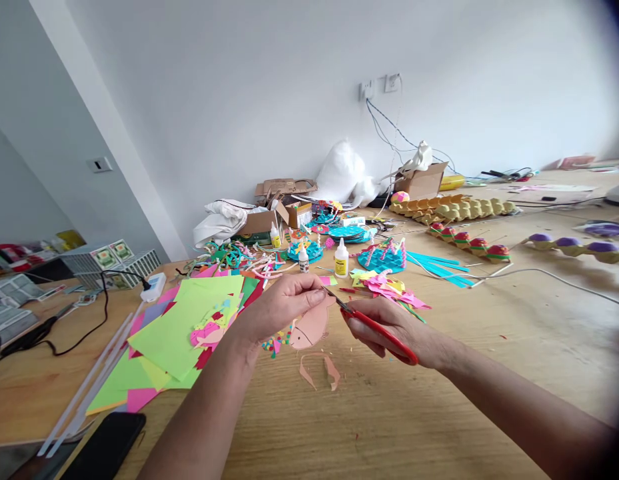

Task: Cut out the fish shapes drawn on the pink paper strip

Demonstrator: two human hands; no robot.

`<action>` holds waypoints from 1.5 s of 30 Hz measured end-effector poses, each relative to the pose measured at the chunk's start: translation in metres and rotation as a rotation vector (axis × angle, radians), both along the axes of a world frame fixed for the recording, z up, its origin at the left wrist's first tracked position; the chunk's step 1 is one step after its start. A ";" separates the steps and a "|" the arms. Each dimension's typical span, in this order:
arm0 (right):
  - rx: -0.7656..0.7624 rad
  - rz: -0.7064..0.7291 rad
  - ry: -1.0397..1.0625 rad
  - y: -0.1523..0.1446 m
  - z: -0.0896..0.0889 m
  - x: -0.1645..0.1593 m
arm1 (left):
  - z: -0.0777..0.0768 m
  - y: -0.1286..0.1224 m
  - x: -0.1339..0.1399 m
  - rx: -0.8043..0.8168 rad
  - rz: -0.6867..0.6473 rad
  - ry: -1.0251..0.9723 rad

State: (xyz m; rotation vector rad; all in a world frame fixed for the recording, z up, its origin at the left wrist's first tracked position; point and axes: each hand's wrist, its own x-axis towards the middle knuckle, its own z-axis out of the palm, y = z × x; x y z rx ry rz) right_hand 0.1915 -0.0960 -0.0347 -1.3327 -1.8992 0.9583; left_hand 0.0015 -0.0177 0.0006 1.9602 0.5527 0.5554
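Observation:
My left hand (294,301) pinches the upper end of a peach-coloured paper fish (312,325), which hangs head down with a drawn eye and a curved gill line. Red-handled scissors (376,331) are gripped in my right hand (389,323). Their blades point left and meet the top edge of the fish beside my left fingertips. Below the fish, curved peach paper offcuts (332,373) lie on the wooden table (389,427). A small heap of coloured dots (276,343) is partly hidden behind my left wrist and the fish.
Stacked coloured paper (174,327) lies left, near a black phone (106,445). Glue bottles (341,259), blue craft pieces (384,257) and pink paper scraps (389,287) stand or lie beyond my hands. Painted egg-carton strips (469,243) are at right, with a white cable (549,275).

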 end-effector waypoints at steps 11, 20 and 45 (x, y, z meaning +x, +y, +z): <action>-0.047 0.096 0.108 0.000 -0.005 0.006 | -0.002 0.003 -0.001 -0.017 -0.040 0.025; -0.057 0.069 0.123 0.000 -0.007 0.004 | -0.004 0.005 -0.001 -0.001 -0.044 0.040; -0.017 0.008 -0.025 0.000 -0.007 0.011 | -0.001 0.009 -0.003 -0.064 -0.134 0.153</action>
